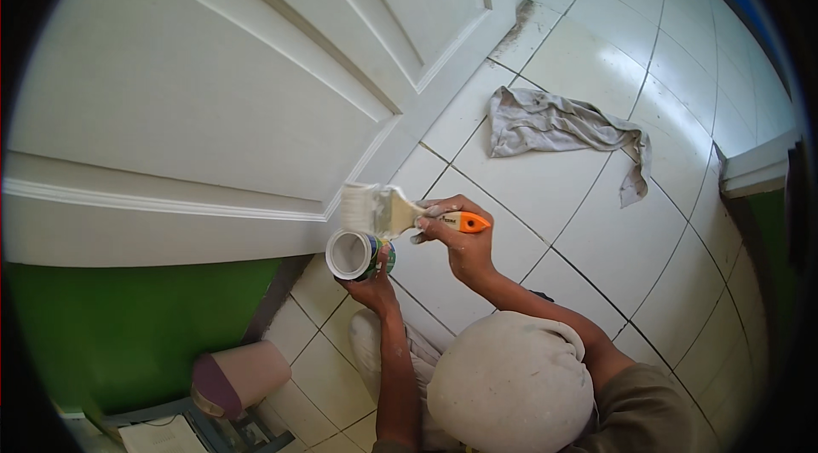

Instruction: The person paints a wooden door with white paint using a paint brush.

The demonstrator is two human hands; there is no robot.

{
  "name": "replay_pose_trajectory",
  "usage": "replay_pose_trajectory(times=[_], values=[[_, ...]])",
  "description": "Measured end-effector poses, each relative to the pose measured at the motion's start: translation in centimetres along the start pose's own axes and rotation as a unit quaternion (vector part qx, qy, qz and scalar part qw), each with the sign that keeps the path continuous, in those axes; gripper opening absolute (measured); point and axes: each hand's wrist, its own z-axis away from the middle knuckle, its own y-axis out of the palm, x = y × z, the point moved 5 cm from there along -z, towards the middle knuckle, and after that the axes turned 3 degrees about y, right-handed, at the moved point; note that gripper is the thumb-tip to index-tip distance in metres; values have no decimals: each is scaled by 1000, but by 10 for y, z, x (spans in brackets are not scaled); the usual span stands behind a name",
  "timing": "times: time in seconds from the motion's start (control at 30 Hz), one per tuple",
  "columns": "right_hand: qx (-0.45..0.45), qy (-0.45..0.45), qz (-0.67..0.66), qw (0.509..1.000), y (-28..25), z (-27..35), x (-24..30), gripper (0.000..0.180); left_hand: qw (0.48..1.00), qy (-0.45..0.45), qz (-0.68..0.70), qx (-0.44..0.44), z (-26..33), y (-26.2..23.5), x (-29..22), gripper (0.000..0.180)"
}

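My left hand (373, 284) is wrapped round a small paint can (383, 257), whose top is uncovered and whose inner wall looks white. Just above the can, my right hand (456, 230) grips a wide paintbrush (399, 213) by its orange-ended handle (470, 222). The bristles (361, 208) point left, coated in white, near the lower edge of a white panelled door (213, 61). I cannot tell whether they touch the door. White smears mark the fingers of my right hand.
A crumpled grey cloth (562, 125) lies on the white tiled floor (588, 240) to the right of the door. At lower left, a pink and purple bin (243, 375) stands by a green wall (145, 325), next to a grey frame (200, 427). My knee (366, 342) is bent below the can.
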Motion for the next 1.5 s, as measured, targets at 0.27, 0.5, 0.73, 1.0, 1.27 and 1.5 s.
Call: replay_pose_trajectory(times=[0.27, 0.5, 0.73, 1.0, 1.27, 1.5], values=[[67, 72, 109, 989, -20, 22, -44, 16, 985, 98, -34, 140, 17, 24, 13, 70], [178, 136, 179, 958, -30, 24, -27, 50, 990, 74, 47, 112, 3, 10, 38, 71], [-113, -241, 703, 660, -173, -78, 75, 45, 994, 7, 95, 55, 4, 12, 20, 78], [94, -182, 857, 474, -184, -134, 49, 3, 987, -33, 155, -30, 0, 1, 14, 78], [87, -302, 705, 635, -86, -138, -61, 17, 985, -55, 162, -37, 2, -1, 13, 85], [21, -246, 805, 540, -73, -136, -109, 46, 986, -42, 162, -20, 5, -2, 13, 84]])
